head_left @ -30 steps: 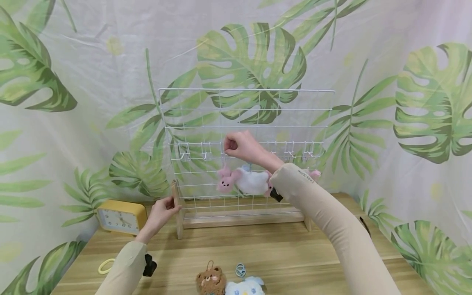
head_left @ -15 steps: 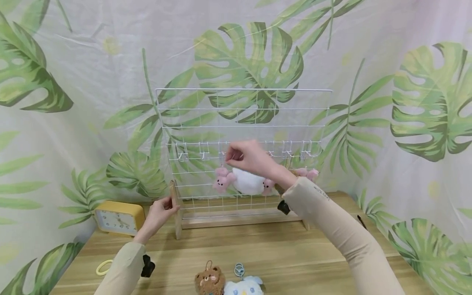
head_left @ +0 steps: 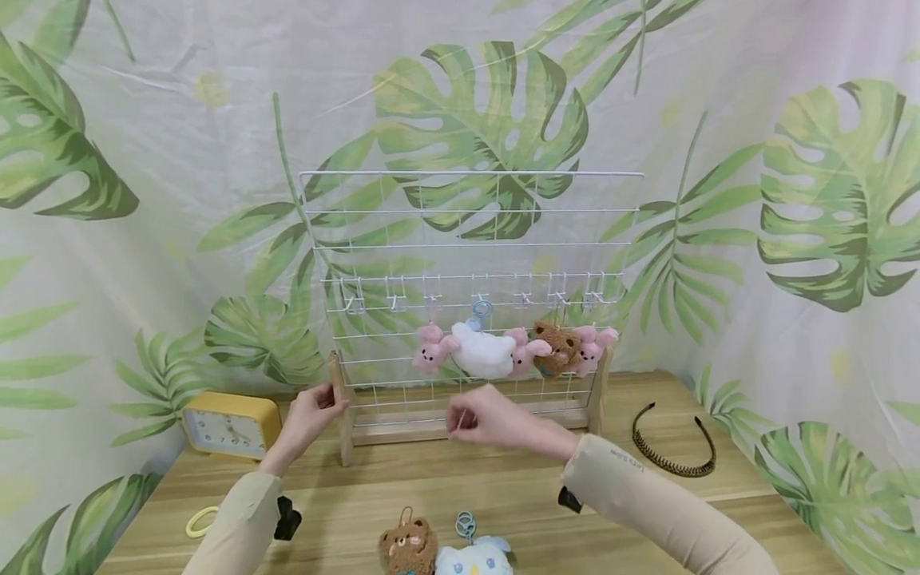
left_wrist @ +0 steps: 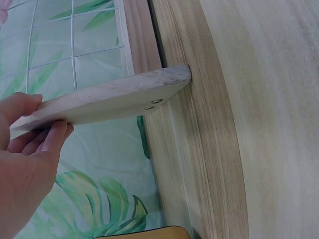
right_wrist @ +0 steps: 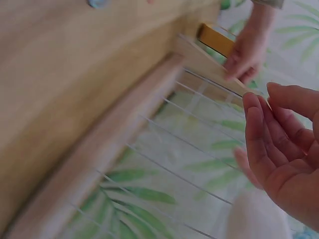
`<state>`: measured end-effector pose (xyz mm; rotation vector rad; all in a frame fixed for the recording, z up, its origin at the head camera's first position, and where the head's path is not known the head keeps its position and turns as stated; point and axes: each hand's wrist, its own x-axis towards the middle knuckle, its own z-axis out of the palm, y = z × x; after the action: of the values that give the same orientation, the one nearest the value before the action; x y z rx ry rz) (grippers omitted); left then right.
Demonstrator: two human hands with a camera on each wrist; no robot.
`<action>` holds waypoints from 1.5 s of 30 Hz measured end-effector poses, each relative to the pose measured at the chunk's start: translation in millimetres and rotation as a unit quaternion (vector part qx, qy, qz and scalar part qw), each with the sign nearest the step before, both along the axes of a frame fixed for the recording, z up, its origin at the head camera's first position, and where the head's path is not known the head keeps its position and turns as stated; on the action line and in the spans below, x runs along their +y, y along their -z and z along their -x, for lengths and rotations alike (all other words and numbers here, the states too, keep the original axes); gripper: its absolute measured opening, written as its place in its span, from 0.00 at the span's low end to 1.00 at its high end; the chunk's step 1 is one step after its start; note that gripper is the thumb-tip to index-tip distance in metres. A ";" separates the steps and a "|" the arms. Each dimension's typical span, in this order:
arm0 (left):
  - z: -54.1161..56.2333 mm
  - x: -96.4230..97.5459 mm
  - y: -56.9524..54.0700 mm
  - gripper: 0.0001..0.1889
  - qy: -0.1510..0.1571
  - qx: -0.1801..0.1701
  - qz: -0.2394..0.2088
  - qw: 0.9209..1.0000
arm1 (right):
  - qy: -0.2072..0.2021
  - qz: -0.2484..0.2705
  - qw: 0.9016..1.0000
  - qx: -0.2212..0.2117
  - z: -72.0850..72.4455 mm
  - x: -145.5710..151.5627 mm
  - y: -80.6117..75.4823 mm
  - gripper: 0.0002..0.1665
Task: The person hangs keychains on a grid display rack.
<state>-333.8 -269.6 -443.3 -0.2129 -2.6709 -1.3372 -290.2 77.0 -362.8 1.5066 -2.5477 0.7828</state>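
My left hand (head_left: 311,415) grips the wooden side post (left_wrist: 119,94) of the display rack, thumb on one face and fingers on the other. My right hand (head_left: 499,419) hovers in front of the rack's wooden base bar (head_left: 402,434), fingers loosely bent and holding nothing. Behind it stands the white wire grid (head_left: 467,212), fitted with a row of hooks. From these hang a pink plush charm (head_left: 429,355), a white plush charm (head_left: 481,353) with a blue ring, a second pink charm (head_left: 520,361), a brown bear charm (head_left: 557,348) and one more pink charm (head_left: 588,348).
Close to me on the table lie another brown bear charm (head_left: 407,547) and a white-and-blue plush charm (head_left: 474,557). A yellow clock (head_left: 231,426) stands left of the rack, with a yellow ring (head_left: 201,522) nearer me. To the right lies a dark headband (head_left: 676,465).
My right hand has come down from the hook row to below the hanging charms, fingers loose. The hanging charms and the headband are now uncovered. My left hand has stayed on the post.
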 end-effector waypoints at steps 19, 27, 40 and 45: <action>-1.8 0.6 -3.7 0.26 0.002 0.001 -0.003 1.000 | 0.023 -0.103 0.990 -0.091 -12.2 2.0 110.8 0.03; -1.8 0.6 -3.8 0.25 0.004 0.001 -0.001 1.000 | 0.057 -0.154 0.983 -0.082 -13.7 -3.6 110.2 0.05; -1.6 1.9 -3.2 0.26 0.007 -0.002 -0.004 1.000 | 0.042 -0.162 0.982 -0.087 -15.2 -4.7 107.2 0.07; -2.6 1.9 -2.5 0.25 0.003 0.001 -0.002 1.000 | 0.033 -0.144 0.985 -0.085 -14.8 -3.1 104.5 0.07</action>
<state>-331.3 -267.7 -440.8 -0.2208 -2.6686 -1.3421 -275.4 73.9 -467.3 1.4761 -2.9292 0.5766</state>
